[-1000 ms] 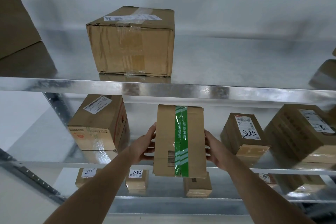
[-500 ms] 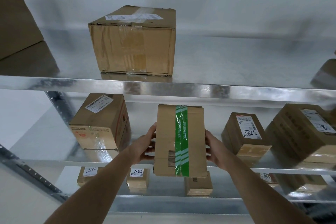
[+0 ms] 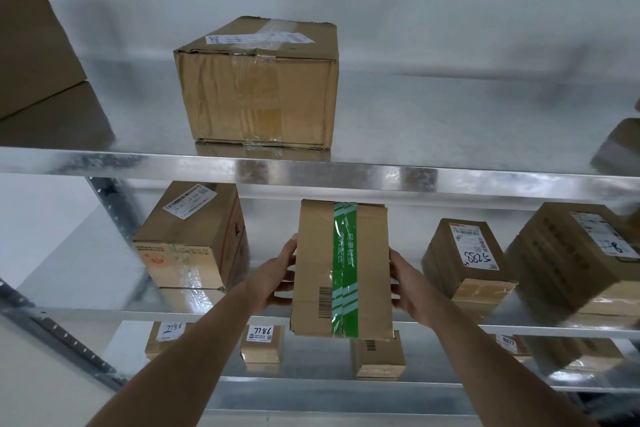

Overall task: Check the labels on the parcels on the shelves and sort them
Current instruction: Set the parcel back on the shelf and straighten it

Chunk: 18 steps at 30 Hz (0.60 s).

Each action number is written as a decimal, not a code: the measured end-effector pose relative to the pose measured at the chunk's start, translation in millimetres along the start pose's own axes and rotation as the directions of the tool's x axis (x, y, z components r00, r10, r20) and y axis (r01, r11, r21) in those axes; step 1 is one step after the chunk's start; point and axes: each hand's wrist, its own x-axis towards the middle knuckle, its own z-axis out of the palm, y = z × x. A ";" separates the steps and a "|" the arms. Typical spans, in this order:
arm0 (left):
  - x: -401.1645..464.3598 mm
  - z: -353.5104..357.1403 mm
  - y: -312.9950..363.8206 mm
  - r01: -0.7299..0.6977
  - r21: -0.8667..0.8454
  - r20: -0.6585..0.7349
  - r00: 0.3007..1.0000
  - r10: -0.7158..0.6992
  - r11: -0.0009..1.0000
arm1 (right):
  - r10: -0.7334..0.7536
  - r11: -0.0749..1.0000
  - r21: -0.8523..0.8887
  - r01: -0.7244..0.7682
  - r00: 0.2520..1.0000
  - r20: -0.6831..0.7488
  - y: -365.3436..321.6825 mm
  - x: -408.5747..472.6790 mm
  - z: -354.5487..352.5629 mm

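Green-taped brown parcel [image 3: 341,270], barcode low, clasped between left hand [image 3: 277,282] and right hand [image 3: 408,288], position unchanged.

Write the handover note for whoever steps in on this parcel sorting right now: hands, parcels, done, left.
Left hand and right hand grip the sides of the green-taped parcel, held upright in front of the middle shelf.
No shipping label shows on its facing side, only a barcode.
Top shelf: large box.
Middle shelf: box marked 5289, among others.
Bottom shelf: two boxes marked 7786.
Done: cannot tell.
Left: find this parcel's label, place it, then check the rest.
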 end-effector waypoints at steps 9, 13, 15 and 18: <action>12.4 9.5 16.8 0.069 -0.023 -0.066 0.995 -0.071 0.997 | 0.028 0.999 0.021 -0.027 0.998 -0.050 -11.1 7.9 5.6; 16.7 15.7 28.6 0.055 -0.025 -0.036 0.998 -0.056 0.998 | 0.010 0.999 -0.047 -0.014 0.996 -0.089 -18.9 16.9 5.9; 17.6 19.1 34.4 0.027 0.030 0.006 1.000 -0.027 0.999 | -0.017 0.990 -0.138 0.008 0.997 -0.071 -23.5 22.4 6.6; 23.2 23.3 38.7 -0.012 0.135 0.005 1.000 0.011 0.991 | -0.065 0.966 -0.252 0.051 0.997 -0.047 -28.7 30.4 10.1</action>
